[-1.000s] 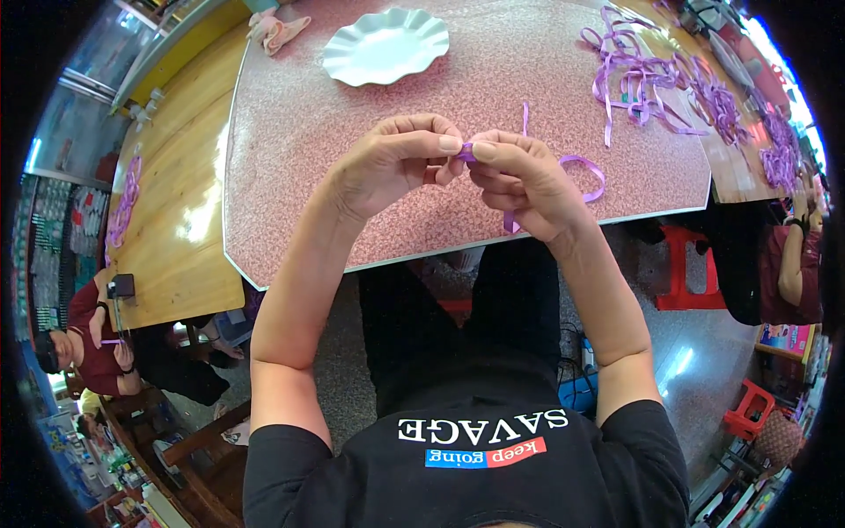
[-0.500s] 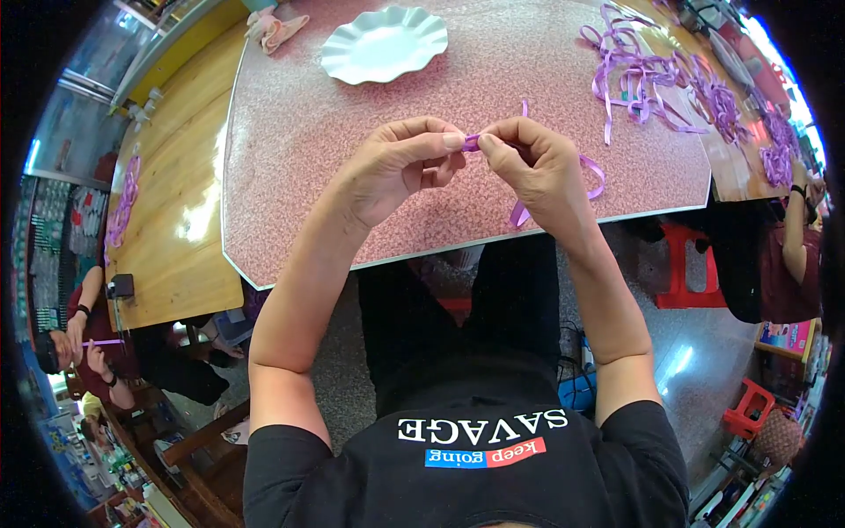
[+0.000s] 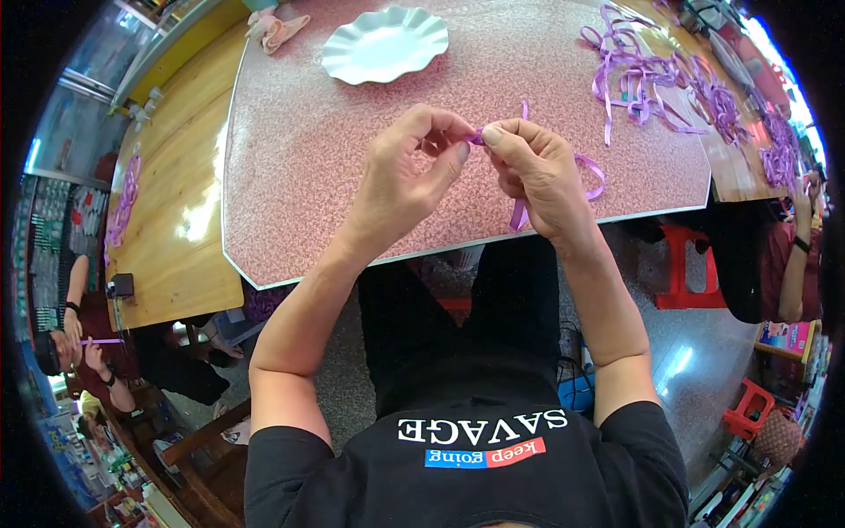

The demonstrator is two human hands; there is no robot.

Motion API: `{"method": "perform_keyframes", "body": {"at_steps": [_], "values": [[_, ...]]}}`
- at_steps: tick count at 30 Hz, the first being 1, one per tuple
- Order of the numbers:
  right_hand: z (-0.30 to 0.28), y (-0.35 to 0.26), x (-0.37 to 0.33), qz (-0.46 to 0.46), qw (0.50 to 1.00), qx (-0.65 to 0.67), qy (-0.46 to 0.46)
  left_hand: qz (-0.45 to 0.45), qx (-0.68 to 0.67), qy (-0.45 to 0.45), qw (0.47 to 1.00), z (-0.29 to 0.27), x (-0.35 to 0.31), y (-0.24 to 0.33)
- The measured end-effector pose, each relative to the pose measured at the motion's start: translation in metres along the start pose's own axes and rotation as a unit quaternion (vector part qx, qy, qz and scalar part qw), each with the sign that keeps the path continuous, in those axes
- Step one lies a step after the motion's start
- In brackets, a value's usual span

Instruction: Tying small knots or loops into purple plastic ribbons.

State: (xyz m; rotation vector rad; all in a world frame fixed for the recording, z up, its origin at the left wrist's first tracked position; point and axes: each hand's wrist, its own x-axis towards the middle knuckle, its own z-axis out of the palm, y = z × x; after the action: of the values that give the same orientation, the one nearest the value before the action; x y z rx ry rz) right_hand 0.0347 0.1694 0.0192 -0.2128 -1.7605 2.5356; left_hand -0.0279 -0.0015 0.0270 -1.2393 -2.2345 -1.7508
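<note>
Purple ribbon (image 3: 519, 214) stretches out to the near right of the scalloped white plate (image 3: 385, 46). The right hand (image 3: 540, 172) pinches a small bunched part; the left hand (image 3: 403, 176) meets it at the fingertips, thumb spread away. Shaping that bunch seems the step; the next move likely calls for a firm left-hand pinch.

The desk (image 3: 308, 194), mottled pink with a pale edge, spreads beneath the fingers (image 3: 495, 135), and a purple ribbon (image 3: 601, 179) loops over it just to their right. Beyond the fingers and slightly left lies a white plate (image 3: 385, 46) with a wavy rim, with a pale pink cloth (image 3: 278, 33) farther left. Well to the fingers' right sprawls a tangle (image 3: 647, 72) of more purple strands, one trailing back toward the near edge.
</note>
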Motion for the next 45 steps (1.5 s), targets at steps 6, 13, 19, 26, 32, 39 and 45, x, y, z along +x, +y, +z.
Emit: {"method": "perform_keyframes", "body": {"at_steps": [6,13,19,26,32,39,45], "values": [[0.003,-0.001,-0.002,-0.08,0.99,-0.119,0.01,-0.023,0.017,0.007,1.0,0.0,-0.001,-0.003],[-0.001,-0.009,-0.005,-0.098,0.983,-0.155,-0.028,-0.119,-0.095,0.009,0.988,0.001,-0.003,-0.004],[-0.011,-0.023,-0.01,-0.103,0.964,-0.237,-0.06,-0.151,-0.172,-0.041,0.973,0.0,-0.003,-0.013],[-0.017,-0.041,-0.011,0.045,0.967,-0.236,-0.084,-0.169,-0.262,-0.095,0.945,0.003,-0.006,-0.023],[-0.023,-0.032,-0.007,-0.027,0.944,-0.322,-0.074,-0.168,-0.277,-0.106,0.94,0.006,-0.006,-0.024],[-0.019,-0.03,-0.008,-0.015,0.935,-0.349,-0.057,-0.168,-0.25,-0.102,0.948,0.011,-0.011,-0.028],[-0.018,-0.029,-0.009,-0.024,0.935,-0.352,-0.036,-0.161,-0.271,-0.104,0.943,0.013,-0.01,-0.029]]}}
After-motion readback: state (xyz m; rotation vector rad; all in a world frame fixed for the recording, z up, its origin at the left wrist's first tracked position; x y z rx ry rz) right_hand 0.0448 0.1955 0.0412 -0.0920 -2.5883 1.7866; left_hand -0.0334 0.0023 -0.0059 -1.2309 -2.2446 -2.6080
